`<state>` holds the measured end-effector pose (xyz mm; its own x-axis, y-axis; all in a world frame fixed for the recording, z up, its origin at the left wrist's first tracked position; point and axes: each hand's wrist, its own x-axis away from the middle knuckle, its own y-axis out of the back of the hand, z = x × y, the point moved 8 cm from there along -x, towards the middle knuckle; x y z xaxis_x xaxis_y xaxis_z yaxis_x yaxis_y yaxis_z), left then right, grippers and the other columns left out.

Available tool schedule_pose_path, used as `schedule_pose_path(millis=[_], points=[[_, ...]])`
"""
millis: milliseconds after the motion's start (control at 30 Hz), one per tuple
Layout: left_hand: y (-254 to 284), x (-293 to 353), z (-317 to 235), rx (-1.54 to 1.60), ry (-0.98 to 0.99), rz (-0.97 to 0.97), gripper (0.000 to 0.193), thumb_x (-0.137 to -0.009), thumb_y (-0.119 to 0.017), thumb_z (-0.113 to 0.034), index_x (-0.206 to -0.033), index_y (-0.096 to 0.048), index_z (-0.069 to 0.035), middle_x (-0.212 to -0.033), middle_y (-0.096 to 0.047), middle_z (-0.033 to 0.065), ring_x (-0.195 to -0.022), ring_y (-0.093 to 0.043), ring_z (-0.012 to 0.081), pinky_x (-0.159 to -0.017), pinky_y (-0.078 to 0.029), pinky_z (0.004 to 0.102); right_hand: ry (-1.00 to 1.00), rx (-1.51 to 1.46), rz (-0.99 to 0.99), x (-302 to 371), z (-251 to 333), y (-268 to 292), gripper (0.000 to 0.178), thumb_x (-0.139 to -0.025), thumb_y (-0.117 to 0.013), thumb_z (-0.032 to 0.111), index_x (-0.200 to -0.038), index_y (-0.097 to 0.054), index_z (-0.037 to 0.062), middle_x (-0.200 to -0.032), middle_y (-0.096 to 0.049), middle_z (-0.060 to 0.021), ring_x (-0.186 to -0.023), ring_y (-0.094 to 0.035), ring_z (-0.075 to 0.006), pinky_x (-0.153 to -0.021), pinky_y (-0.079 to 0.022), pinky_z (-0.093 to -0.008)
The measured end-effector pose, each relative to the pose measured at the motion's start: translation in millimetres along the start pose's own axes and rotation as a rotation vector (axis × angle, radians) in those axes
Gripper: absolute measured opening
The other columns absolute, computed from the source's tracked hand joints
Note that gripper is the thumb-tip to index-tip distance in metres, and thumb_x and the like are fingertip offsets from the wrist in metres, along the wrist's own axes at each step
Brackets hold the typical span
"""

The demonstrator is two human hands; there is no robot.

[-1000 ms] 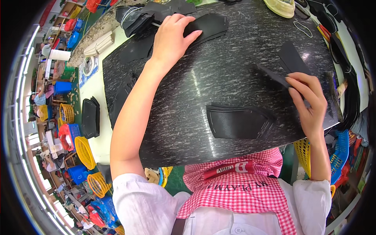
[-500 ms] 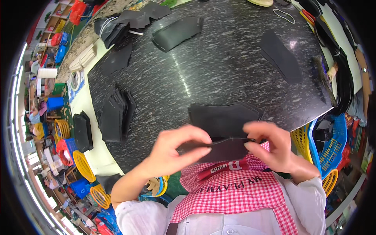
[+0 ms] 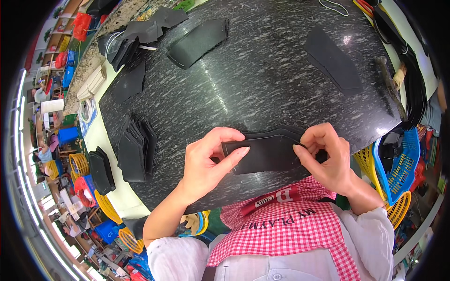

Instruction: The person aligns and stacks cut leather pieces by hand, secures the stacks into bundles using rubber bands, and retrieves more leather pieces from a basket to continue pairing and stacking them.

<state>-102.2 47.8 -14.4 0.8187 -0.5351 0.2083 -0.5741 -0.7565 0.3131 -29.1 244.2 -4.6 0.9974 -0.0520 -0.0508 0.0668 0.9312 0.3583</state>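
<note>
Between both hands I hold a black leather-like panel with a faint stitched or scored line along its upper edge. My left hand pinches its left end between thumb and fingers. My right hand grips the right end the same way. Just behind the panel, the edges of more black pieces show at the table; the held panel mostly covers them. To the left on the table stands a fanned stack of black panels. Farther off lie a larger black panel stack and flat black pieces at the right.
The speckled black tabletop fills the middle. Black pieces tied with white cord lie far left. A tape roll and another black stack rest on the pale left edge. At right are black strips and a blue basket.
Both hands have raised the panel away from my apron, over the table. It was tilted and foreshortened near the edge; now its broad face shows.
</note>
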Motion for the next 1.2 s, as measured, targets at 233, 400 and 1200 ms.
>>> schedule_pose_path(millis=[233, 400, 1200], points=[[-2.6, -2.3, -8.0, -0.114, -0.040, 0.027, 0.026, -0.081, -0.073, -0.002, -0.104, -0.061, 0.001, -0.095, -0.068, 0.0091, -0.058, -0.061, 0.0049, -0.045, -0.049, 0.0174, -0.157, -0.126, 0.014, -0.6, -8.8, 1.3, 0.018, -0.085, -0.066, -0.001, -0.094, -0.051, 0.0008, -0.073, -0.061, -0.0045, -0.061, -0.059, -0.0068, -0.053, -0.048, -0.0215], [-2.5, -4.4, -8.3, -0.140, -0.046, 0.013, 0.024, -0.081, -0.073, -0.003, -0.102, -0.062, 0.001, -0.091, -0.068, 0.0063, -0.057, -0.061, 0.0050, -0.045, -0.049, 0.0178, -0.187, -0.079, 0.028, -6.4, -5.3, 2.5, 0.015, -0.085, -0.066, 0.000, -0.092, -0.052, 0.0008, -0.072, -0.060, -0.0033, -0.061, -0.058, -0.0064, -0.054, -0.047, -0.0215], [-3.9, -6.7, -5.4, -0.102, 0.020, -0.039, 0.020, -0.085, -0.070, -0.007, -0.101, -0.061, -0.001, -0.082, -0.065, 0.0016, -0.056, -0.057, 0.0020, -0.043, -0.046, 0.0171, -0.066, 0.031, 0.045, -10.8, 4.0, -0.1, 0.014, -0.082, -0.065, 0.000, -0.086, -0.052, 0.0027, -0.064, -0.056, -0.0059, -0.052, -0.057, -0.0140, -0.049, -0.044, -0.0275]])
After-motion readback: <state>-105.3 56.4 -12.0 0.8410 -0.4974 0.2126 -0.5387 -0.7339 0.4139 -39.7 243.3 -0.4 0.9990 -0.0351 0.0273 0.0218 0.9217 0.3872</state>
